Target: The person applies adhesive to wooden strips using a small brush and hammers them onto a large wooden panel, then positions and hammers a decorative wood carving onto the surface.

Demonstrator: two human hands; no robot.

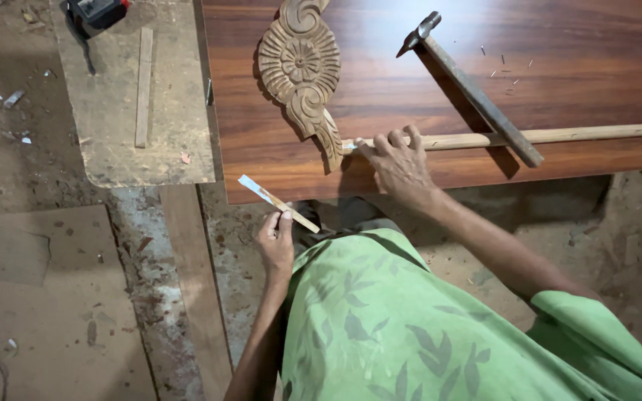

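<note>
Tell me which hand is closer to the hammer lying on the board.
Right. The right hand presses on the thin wooden strip just left of the hammer handle's lower end. The left hand is off the board, lower left, holding a small stick.

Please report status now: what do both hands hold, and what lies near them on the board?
Left hand grips a thin stick. Right hand presses a long wooden strip on the board. Hammer lies across the strip; carved ornament at its end.
</note>
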